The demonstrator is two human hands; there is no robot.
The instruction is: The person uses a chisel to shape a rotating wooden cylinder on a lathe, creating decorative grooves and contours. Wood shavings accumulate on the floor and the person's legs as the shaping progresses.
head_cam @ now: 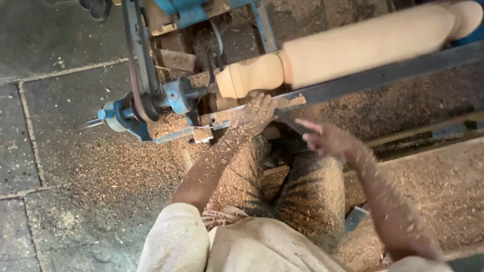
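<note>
A pale turned wooden piece, shaped like a big rolling pin, sits in a blue lathe and runs toward the upper right. My left hand rests on the dark metal tool rest just under the piece's left knob, fingers pressing down on a dark chisel blade. My right hand grips the chisel's handle end lower right of the left hand. Both forearms are dusted with sawdust.
Wood shavings cover the stone floor and my legs. A drive belt runs up from the lathe's pulley at the left. Wooden boards lie at the right, under sawdust.
</note>
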